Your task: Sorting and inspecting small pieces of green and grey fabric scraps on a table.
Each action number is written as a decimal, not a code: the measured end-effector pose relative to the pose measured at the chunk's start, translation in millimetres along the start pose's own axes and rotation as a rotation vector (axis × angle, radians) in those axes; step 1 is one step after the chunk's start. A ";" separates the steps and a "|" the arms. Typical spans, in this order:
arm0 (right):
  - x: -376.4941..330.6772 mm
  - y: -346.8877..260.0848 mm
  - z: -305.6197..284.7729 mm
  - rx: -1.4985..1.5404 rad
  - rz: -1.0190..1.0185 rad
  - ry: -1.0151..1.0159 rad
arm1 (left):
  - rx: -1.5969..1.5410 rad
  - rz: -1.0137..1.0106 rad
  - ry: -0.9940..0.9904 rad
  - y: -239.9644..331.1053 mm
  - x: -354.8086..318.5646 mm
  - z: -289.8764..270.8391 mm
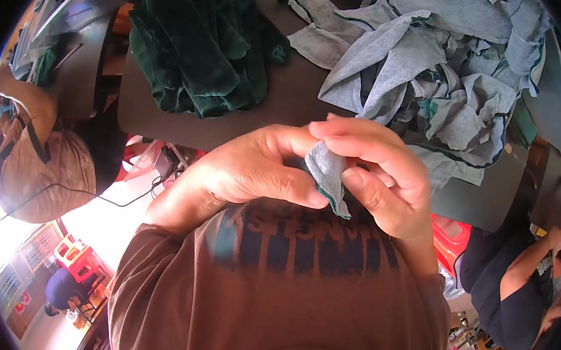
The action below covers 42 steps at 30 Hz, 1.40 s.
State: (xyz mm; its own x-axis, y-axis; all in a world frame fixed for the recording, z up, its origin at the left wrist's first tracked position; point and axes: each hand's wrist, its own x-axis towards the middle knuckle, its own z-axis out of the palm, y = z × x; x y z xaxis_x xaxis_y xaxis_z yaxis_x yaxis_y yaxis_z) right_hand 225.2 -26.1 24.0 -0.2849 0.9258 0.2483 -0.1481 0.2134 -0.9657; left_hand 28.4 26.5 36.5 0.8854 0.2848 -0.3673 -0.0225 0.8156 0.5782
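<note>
Close to my chest, just off the table's near edge, my two hands come together around a small piece of grey cloth (328,169) with a dark green edge. My left hand (248,165) grips it from the left, thumb in front and fingers curled behind. From the other side, my right hand (390,174) pinches it between thumb and fingers. Part of the cloth is hidden by the fingers. Beyond my right hand lies a loose heap of grey cloth pieces (397,65) with dark green edges. A folded pile of dark green velvety fabric (198,48) sits farther left.
Both heaps rest on a dark table (290,99). A person in beige (47,174) is at the left, another in dark clothing (501,281) at the right. Red plastic stools (76,257) stand lower left, and a red stool (448,240) is beside my right arm.
</note>
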 end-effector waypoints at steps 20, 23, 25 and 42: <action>1.4 7.0 5.8 -0.264 -0.132 0.187 | 0.912 0.739 0.284 -9.5 17.3 7.8; 1.8 9.1 7.8 -0.332 -0.225 0.246 | 1.058 0.889 0.406 -9.3 22.2 12.7; 1.1 7.0 8.3 -0.392 -0.270 0.252 | 1.338 0.987 0.539 -8.8 23.8 14.6; -2.2 7.6 4.7 -0.475 -0.400 0.239 | 1.284 1.128 0.670 -15.1 35.4 13.7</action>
State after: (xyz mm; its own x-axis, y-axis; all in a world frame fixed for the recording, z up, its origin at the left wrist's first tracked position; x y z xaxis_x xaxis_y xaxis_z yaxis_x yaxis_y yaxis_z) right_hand 220.3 -28.0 16.5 -0.0688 0.7789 0.6233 0.2506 0.6183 -0.7449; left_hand 66.4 17.4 24.7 0.3827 0.7520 0.5367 0.2070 -0.6360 0.7434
